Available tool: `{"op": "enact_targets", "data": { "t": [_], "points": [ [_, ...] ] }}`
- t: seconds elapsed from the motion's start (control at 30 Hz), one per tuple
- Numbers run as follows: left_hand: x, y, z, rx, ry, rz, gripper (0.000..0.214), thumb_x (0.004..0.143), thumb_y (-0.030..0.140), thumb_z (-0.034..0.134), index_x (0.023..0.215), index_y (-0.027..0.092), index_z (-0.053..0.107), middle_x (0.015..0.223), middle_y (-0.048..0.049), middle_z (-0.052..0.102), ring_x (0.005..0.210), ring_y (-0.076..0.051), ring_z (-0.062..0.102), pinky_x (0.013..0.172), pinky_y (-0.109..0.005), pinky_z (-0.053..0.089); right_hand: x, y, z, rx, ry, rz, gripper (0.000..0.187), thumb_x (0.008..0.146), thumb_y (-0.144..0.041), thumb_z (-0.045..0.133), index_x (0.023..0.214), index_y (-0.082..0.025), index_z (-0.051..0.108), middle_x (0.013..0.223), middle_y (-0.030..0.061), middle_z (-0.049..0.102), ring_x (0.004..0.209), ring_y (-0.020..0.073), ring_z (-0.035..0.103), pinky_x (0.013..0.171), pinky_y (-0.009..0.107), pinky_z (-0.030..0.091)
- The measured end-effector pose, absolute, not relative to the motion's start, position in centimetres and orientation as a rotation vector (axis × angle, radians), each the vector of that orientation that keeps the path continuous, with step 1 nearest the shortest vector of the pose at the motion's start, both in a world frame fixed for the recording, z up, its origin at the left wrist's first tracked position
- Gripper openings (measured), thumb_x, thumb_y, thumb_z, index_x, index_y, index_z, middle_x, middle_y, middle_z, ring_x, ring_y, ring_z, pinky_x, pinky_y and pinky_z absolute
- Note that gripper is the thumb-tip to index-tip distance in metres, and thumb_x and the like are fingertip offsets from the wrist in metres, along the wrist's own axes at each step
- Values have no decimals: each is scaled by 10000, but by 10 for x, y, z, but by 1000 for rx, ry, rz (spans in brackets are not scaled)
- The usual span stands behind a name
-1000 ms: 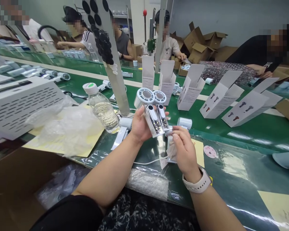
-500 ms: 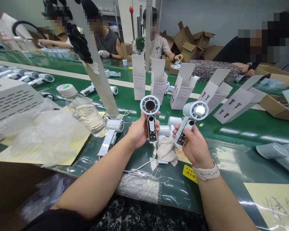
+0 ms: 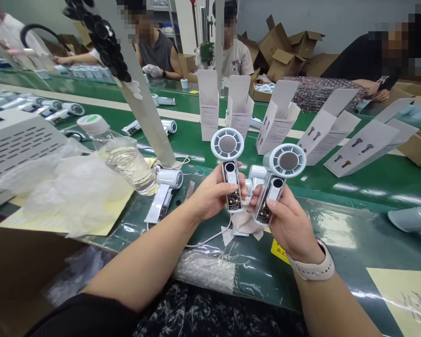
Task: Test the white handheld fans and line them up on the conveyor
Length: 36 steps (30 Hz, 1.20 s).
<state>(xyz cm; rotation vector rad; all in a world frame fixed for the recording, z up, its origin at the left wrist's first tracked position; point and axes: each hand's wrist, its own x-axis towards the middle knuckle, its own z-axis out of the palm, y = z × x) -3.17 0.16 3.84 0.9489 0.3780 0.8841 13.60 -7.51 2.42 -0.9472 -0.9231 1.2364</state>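
My left hand (image 3: 210,194) is wrapped round the handle of a white handheld fan (image 3: 228,161), held upright with its round head facing me. My right hand (image 3: 284,222) grips a second white handheld fan (image 3: 279,175), tilted slightly right, head up. Both handles show an open window with a circuit board at the bottom. The two fans are side by side above the green belt (image 3: 354,187). A third fan (image 3: 163,194) lies flat on the belt to the left of my left hand. A white cloth (image 3: 243,220) and a white cable (image 3: 210,239) lie under my hands.
A water bottle (image 3: 121,157) lies tilted beside crumpled plastic (image 3: 66,187). Several open white cartons (image 3: 277,117) stand in a row behind my hands. A slanted grey post (image 3: 143,103) rises at the left. Other people work across the belt. A brown box (image 3: 7,271) sits at lower left.
One second ago my left hand held both fans together. My right hand took one, and now each hand holds a fan apart, raised a little closer to me.
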Motion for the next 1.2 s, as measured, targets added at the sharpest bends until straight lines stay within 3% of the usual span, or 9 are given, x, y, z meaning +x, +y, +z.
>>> {"op": "enact_targets", "data": {
  "t": [0.17,0.37,0.57,0.7,1.07,1.2],
  "points": [
    [-33,1,38,1053,353,875,441,730,296,830,1052,207,541,834,12,632,700,-146,640,660,-313,515,137,-76,26,-954,-962,1265,277,833,-330,709,1081,-301,590,969,10,654,805,189,639,708,368,580],
    [-34,-1,36,1058,315,776,532,769,385,832,1162,221,513,857,-33,675,751,-209,686,703,-402,584,133,-75,30,-885,-958,1307,335,809,-375,735,1104,-287,602,963,16,640,836,199,633,738,374,574],
    [-31,0,35,1057,316,807,499,757,356,837,1123,212,529,824,-6,640,713,-178,659,671,-363,568,134,-76,28,-902,-972,1334,300,847,-364,719,1119,-290,616,974,19,658,836,192,638,762,371,572],
    [-32,1,36,1043,330,859,506,733,327,844,1113,214,531,859,6,623,687,-147,637,639,-319,533,134,-76,25,-910,-987,1334,403,838,-365,744,1206,-306,591,1057,28,679,937,210,661,835,392,579],
    [-30,8,36,1002,505,920,429,727,289,777,1037,219,488,824,37,603,632,-123,605,617,-305,471,136,-76,23,-984,-909,1303,289,852,-445,736,1062,-289,615,923,5,664,732,160,621,660,316,571],
    [-31,8,38,1029,454,917,450,727,305,761,1077,223,492,815,35,598,642,-133,603,618,-313,458,138,-78,24,-987,-935,1323,311,847,-472,742,1062,-289,612,942,13,669,743,171,625,665,335,582]
  ]
}}
